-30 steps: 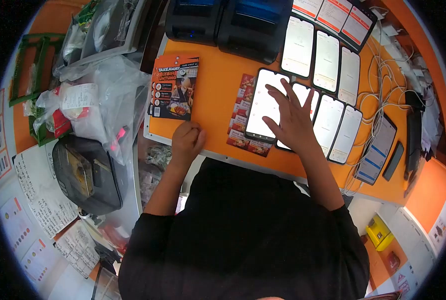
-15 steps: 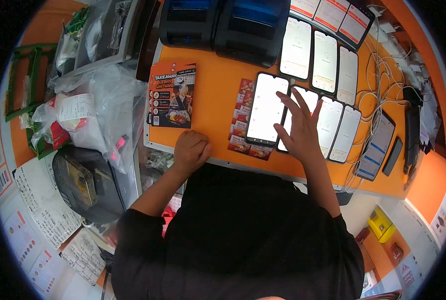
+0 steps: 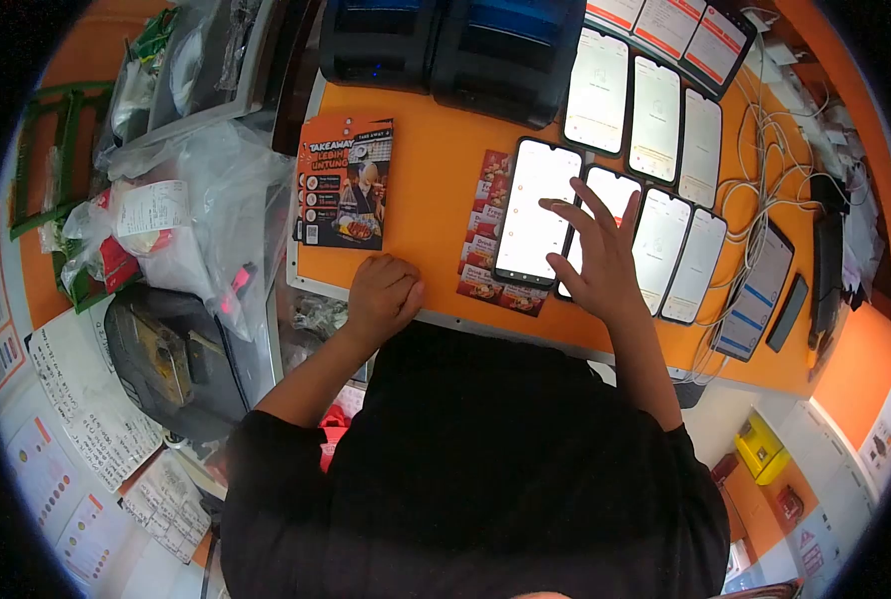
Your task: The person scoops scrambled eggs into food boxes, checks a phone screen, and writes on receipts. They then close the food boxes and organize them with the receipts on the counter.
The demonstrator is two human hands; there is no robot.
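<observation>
My right hand (image 3: pixel 595 255) hovers with fingers spread over two lit phones, the larger one (image 3: pixel 535 212) on the left and a second one (image 3: pixel 605 200) partly under my fingers. It holds nothing. My left hand (image 3: pixel 386 293) is closed in a fist and rests on the near edge of the orange counter (image 3: pixel 431 180), below a takeaway leaflet (image 3: pixel 346 193). A strip of red cards (image 3: pixel 485 235) lies beside the larger phone.
More lit phones (image 3: pixel 655 110) lie in rows toward the back right, with white cables (image 3: pixel 765 160) beyond. Two black printers (image 3: pixel 445 45) stand at the back. Plastic bags (image 3: pixel 196 210) and a black container (image 3: pixel 176 354) crowd the left side.
My right hand drifted right off the larger phone, then its fingers curled back toward that phone's right edge. My left fist slid slightly toward me along the counter edge.
</observation>
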